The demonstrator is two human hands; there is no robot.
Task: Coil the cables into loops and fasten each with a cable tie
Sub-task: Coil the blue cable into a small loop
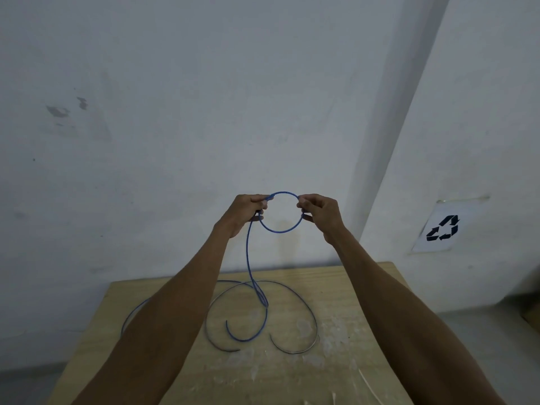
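Scuffed pale wooden surface (292, 375), above it left hand (248, 210) and right hand (320, 213) pinching a round loop of thin blue cable (280, 231)

the blue cable (280, 231) is a solid, bright blue. a dull grey cable (292, 287) lies on the counter (344, 290) – pale yellowish wood smeared with whitish patches. thin white strips (368, 382) show at five o'clock. the wall (175, 83) is off-white, with dark grey smudges (58, 111) at ten o'clock. at three o'clock, a white sheet (464, 209) carries a black recycling symbol (442, 229).
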